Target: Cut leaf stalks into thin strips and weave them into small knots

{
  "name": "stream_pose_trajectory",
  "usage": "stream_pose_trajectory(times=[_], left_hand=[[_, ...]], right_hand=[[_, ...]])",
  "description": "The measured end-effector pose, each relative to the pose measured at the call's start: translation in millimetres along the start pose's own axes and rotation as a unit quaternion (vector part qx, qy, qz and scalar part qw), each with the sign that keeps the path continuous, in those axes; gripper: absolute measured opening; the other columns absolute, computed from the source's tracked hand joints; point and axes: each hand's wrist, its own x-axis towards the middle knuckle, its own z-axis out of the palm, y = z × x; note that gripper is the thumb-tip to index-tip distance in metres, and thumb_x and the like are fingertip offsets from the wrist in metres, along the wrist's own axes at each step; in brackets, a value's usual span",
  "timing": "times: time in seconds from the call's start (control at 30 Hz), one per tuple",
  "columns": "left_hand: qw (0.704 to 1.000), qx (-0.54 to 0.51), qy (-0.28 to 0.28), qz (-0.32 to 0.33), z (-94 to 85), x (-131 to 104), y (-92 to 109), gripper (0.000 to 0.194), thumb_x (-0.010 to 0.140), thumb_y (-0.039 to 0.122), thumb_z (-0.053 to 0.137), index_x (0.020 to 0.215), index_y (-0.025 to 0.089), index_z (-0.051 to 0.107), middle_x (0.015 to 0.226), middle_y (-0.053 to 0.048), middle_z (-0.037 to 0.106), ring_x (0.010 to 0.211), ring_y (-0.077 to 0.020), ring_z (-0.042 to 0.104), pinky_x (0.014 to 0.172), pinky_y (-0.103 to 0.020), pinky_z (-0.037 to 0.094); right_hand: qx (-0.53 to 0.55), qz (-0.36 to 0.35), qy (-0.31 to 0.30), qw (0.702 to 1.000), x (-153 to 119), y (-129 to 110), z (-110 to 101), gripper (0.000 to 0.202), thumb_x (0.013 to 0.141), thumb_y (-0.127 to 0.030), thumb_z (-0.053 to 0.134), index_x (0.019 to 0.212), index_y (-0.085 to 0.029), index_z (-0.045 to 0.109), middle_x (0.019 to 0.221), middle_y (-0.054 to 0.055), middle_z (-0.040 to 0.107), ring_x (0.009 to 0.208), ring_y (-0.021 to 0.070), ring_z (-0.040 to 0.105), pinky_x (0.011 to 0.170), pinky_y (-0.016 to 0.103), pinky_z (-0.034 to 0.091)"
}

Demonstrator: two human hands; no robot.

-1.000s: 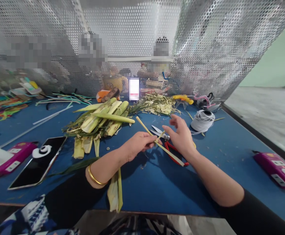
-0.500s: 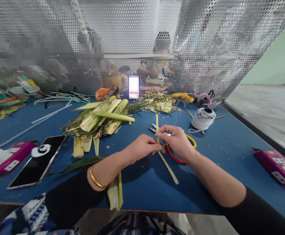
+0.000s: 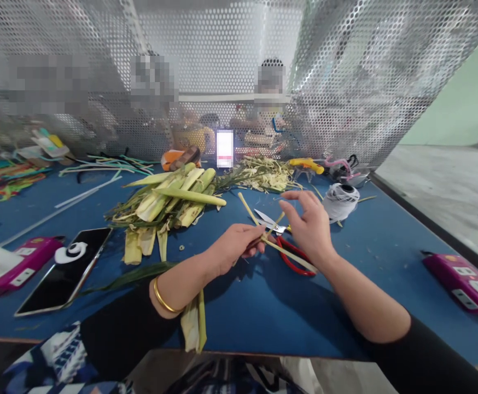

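Between its thumb and fingers my left hand (image 3: 241,242) pinches pale green leaf strips (image 3: 292,255) where they cross. One end points up and away, another slants down to the right. My right hand (image 3: 310,224) is raised just right of the strips, thumb and fingers apart, holding nothing. Below and behind the strips lie scissors (image 3: 294,261) with red handles, their blades parted. A heap of green husks (image 3: 177,197) lies beyond my left hand, and a few husk pieces (image 3: 192,325) lie by the near edge, partly under my left forearm.
A white twine spool (image 3: 340,202) stands at right. Shredded fibres (image 3: 266,174) and a yellow-handled tool (image 3: 307,165) lie at the back, near a lit phone (image 3: 225,148). A dark phone (image 3: 64,271) and magenta devices (image 3: 462,282) rest at the sides. People sit behind a perforated screen (image 3: 222,49).
My right hand has let go of the strip and moved up and right, its fingers spreading. The strips have turned in my left hand, the lower end swinging right over the scissors.
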Motion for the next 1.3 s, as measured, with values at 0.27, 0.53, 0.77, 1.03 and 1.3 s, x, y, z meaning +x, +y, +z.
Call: stream_pose_trajectory(times=[0.27, 0.53, 0.77, 1.03, 1.3], left_hand=[[0.999, -0.005, 0.032, 0.027, -1.9, 0.7, 2.0, 0.024, 0.074, 0.036, 0.067, 0.067, 0.013, 0.066, 0.054, 0.002, 0.055, 0.046, -0.0055, 0.041, 0.045, -0.021, 0.026], [0.995, -0.062, 0.076, 0.01, -4.2, 4.0, 0.0, 0.021, 0.068, 0.032, 0.075, 0.067, 0.013, 0.066, 0.057, -0.001, 0.062, 0.047, -0.007, 0.05, 0.049, -0.021, 0.038], [0.99, -0.094, 0.105, -0.003, -9.4, 4.5, 5.9, 0.02, 0.075, 0.028, 0.069, 0.064, 0.013, 0.062, 0.054, 0.002, 0.055, 0.045, -0.0067, 0.048, 0.048, -0.021, 0.039], [0.997, -0.047, 0.066, 0.01, -8.7, 5.5, 3.1, 0.021, 0.078, 0.027, 0.066, 0.062, 0.013, 0.065, 0.047, 0.002, 0.051, 0.042, -0.0069, 0.045, 0.046, -0.021, 0.037], [0.994, -0.111, 0.022, 0.007, -10.8, 1.6, 7.8, 0.031, 0.083, 0.039, 0.059, 0.067, 0.013, 0.064, 0.058, -0.002, 0.06, 0.05, -0.0113, 0.056, 0.06, -0.028, 0.046]], right_hand=[[0.251, 0.237, -0.265, 0.901, -2.6, 3.4, 7.4, 0.036, 0.074, -0.053, 0.061, 0.065, -0.018, 0.062, 0.063, 0.002, 0.063, 0.063, 0.0157, 0.055, 0.065, 0.03, 0.042], [0.107, 0.115, -0.23, 0.961, -5.6, 0.1, 8.7, 0.034, 0.083, -0.046, 0.05, 0.064, -0.018, 0.06, 0.063, 0.0, 0.06, 0.062, 0.0143, 0.051, 0.061, 0.027, 0.037], [0.034, 0.006, -0.336, 0.941, -5.2, -7.8, -3.6, 0.031, 0.088, -0.04, 0.045, 0.066, -0.02, 0.054, 0.055, -0.003, 0.05, 0.053, 0.0112, 0.042, 0.053, 0.023, 0.03], [0.0, -0.046, -0.339, 0.94, 4.1, -2.6, -14.4, 0.034, 0.087, -0.036, 0.046, 0.059, -0.018, 0.049, 0.052, -0.004, 0.043, 0.053, 0.0097, 0.037, 0.051, 0.023, 0.027], [0.045, 0.002, -0.356, 0.933, 5.9, 6.3, -13.7, 0.033, 0.088, -0.041, 0.045, 0.073, -0.019, 0.065, 0.07, 0.001, 0.061, 0.066, 0.0143, 0.052, 0.061, 0.026, 0.037]])
